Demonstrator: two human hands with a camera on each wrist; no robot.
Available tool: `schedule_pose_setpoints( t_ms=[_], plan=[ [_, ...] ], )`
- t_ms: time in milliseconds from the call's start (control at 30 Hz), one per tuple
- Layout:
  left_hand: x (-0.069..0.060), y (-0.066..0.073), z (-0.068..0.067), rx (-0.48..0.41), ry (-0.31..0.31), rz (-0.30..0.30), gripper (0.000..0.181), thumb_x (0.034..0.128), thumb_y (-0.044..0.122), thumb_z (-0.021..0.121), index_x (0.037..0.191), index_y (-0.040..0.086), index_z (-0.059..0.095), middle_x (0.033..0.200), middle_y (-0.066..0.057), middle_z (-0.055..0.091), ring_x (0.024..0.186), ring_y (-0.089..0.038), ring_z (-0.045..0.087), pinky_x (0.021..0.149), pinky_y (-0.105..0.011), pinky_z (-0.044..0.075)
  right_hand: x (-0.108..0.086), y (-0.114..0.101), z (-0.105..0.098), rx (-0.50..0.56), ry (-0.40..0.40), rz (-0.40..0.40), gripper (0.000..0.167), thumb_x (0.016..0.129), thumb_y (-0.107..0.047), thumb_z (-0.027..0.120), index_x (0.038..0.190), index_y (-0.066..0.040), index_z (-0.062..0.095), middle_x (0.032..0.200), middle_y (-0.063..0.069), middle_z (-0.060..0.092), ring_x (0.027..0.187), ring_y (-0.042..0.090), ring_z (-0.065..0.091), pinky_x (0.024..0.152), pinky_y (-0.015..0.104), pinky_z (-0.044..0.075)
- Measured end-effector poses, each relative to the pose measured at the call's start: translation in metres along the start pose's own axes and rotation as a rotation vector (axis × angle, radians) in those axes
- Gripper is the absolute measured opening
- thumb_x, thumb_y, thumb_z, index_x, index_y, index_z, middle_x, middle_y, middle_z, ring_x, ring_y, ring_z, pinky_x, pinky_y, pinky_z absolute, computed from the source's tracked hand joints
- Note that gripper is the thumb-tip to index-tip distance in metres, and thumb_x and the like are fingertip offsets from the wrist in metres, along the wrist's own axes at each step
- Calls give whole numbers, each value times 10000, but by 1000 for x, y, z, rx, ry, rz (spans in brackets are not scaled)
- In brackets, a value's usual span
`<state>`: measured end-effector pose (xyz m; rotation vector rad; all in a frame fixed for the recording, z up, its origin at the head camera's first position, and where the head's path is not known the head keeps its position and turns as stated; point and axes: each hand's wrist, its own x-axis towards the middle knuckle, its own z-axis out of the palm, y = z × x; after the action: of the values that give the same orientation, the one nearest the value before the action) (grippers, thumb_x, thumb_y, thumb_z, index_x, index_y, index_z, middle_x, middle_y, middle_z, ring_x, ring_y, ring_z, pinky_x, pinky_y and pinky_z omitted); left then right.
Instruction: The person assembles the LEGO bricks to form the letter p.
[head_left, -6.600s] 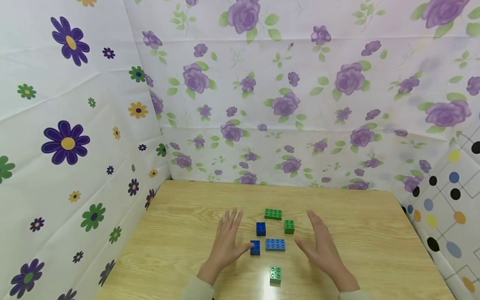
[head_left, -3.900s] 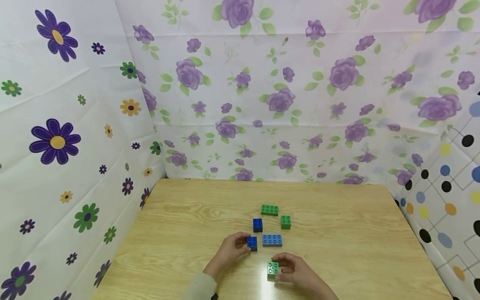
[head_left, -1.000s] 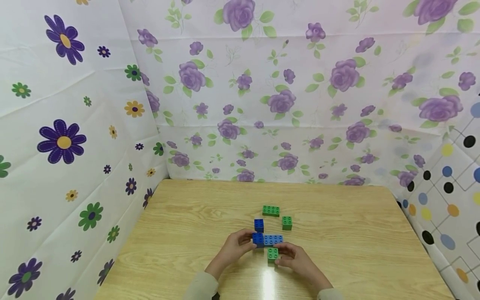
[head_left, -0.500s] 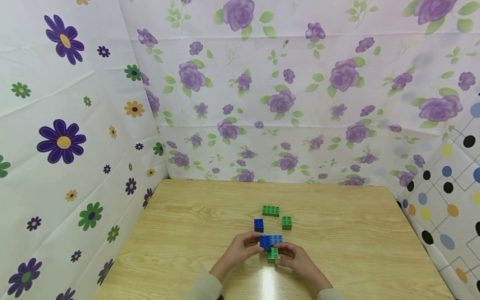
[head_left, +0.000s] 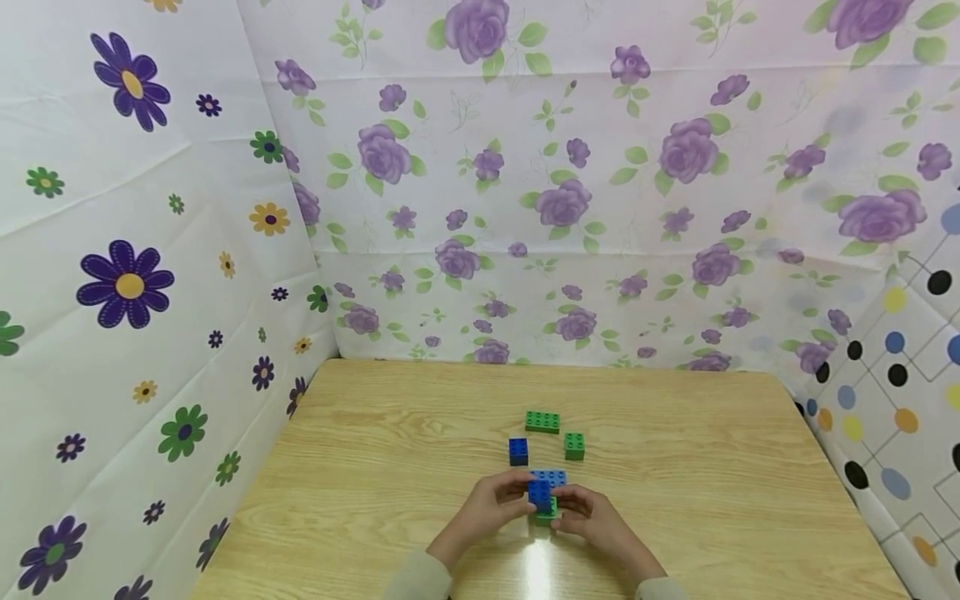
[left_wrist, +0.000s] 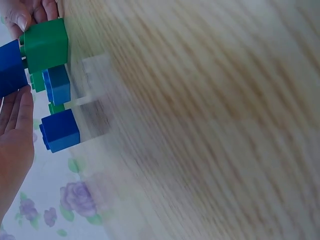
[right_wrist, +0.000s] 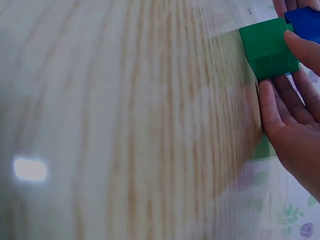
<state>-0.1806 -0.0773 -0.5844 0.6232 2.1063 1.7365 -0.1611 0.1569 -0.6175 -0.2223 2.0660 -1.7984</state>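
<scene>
Between thumb and fingers, my left hand grips a dark blue building brick with studs on top. It sits right over the green building brick, covering part of it in the head view. My right hand holds that green brick on the table from the right side. In the left wrist view, the blue brick is at the studs of the green brick, slightly tilted; whether they are pressed together I cannot tell. The right wrist view shows thumb and fingers around the green brick.
Just behind the hands lies a light blue eight-stud brick, partly covered. Farther back are a second dark blue brick, a small green brick and a long green brick. Patterned cloths hang around the wooden table.
Both hands came down and took hold of a brick each. The right brought the green brick nearer the others; the left lifted the blue brick and moved it right, over the green one.
</scene>
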Motion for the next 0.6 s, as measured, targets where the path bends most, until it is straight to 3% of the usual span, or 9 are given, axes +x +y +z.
schedule_pose_setpoints(
  t_ms=[600],
  plan=[
    [-2, 2, 6, 36, -4, -10, 349, 901, 129, 688, 1245, 113, 632, 1245, -45, 620, 1155, -206, 589, 974, -261, 494, 2, 4, -1, -5, 11, 15, 569, 835, -202, 767, 1294, 29, 524, 1286, 166, 567, 1212, 353, 521, 985, 415, 497]
  ],
)
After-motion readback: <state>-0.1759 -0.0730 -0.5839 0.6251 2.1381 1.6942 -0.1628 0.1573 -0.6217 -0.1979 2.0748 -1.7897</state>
